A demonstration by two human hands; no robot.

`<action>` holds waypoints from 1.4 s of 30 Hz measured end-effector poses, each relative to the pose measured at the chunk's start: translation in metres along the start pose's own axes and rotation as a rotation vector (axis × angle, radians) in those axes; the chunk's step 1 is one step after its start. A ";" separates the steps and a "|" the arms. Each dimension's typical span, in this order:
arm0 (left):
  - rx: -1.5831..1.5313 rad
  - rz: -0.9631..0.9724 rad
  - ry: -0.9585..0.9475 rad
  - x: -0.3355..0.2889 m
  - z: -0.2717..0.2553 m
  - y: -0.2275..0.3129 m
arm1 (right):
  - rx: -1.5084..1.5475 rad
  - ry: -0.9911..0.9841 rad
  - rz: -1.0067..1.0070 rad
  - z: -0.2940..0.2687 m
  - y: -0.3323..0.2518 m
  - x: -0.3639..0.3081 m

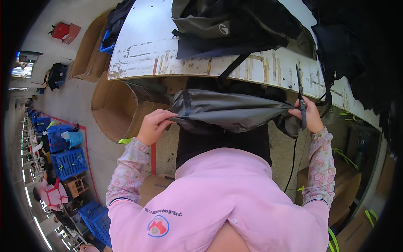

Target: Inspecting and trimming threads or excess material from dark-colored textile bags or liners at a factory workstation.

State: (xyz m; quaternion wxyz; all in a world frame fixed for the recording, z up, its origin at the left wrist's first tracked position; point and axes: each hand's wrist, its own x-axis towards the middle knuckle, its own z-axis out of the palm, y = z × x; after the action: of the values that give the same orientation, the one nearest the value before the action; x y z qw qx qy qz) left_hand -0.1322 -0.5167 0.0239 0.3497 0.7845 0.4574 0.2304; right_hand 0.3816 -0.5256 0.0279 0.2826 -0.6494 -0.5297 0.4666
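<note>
A dark grey, slightly shiny coated-fabric piece (231, 110) with a black strip near its left end is stretched across my lap. My left hand (156, 125) pinches its left end between thumb and fingers. At the other end, my right hand (310, 115) is closed around a pair of scissors (300, 90), blades pointing up toward the table edge. The fingertips of that hand also grip the fabric's right end. Another part of the fabric hangs below the right hand. Just beyond, a black and olive-grey bag (235, 31) lies on the table, its strap hanging over the edge.
The white table (138, 54) has a worn, taped front edge. Black fabric (352, 63) is piled at its right. Open cardboard boxes (113, 107) stand at the left, with blue crates (69, 164) farther off. A black cord (292, 164) hangs near my right arm.
</note>
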 end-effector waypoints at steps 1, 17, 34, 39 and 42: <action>-0.010 0.013 -0.006 0.002 -0.007 -0.002 | -0.005 -0.026 0.013 -0.004 0.000 0.005; -0.133 -0.098 0.199 -0.010 -0.067 -0.021 | -0.161 -0.096 0.009 0.000 0.023 0.031; -0.265 -0.309 -0.070 0.028 0.034 -0.017 | -0.084 0.004 -0.119 0.058 -0.011 -0.031; -0.834 -0.411 -0.165 0.026 0.020 -0.038 | -0.438 0.035 -0.206 0.081 0.028 -0.019; -1.020 -0.593 -0.055 0.020 0.014 -0.040 | -0.099 0.057 -0.094 0.088 0.037 -0.016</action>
State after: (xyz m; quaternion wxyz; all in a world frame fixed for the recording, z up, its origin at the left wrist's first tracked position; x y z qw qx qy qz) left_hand -0.1351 -0.4904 -0.0143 0.7440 0.3616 0.4795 0.2930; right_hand 0.3178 -0.5625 -0.0342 0.2868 -0.6501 -0.5739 0.4073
